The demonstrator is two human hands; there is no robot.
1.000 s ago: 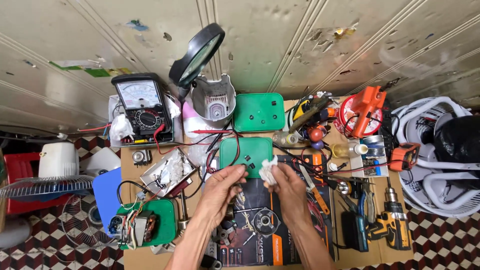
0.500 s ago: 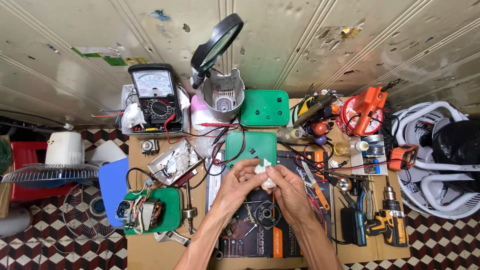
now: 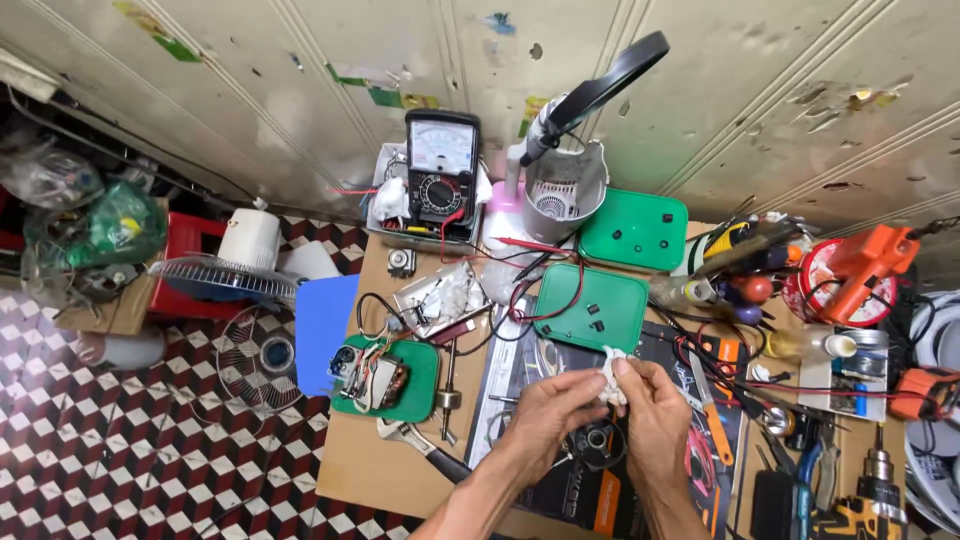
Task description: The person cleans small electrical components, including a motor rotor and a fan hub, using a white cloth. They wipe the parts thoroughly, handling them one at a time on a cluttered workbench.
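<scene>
Both hands, left hand (image 3: 545, 415) and right hand (image 3: 655, 415), are pinched together on a small white part (image 3: 610, 372), held up just short of the green tray (image 3: 590, 308). One slip and it probably vanishes into the wires (image 3: 700, 355) and tools around the hands.

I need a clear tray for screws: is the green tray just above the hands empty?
Not empty. The green tray holds two small dark parts near its middle, and a red wire crosses its left edge.
</scene>
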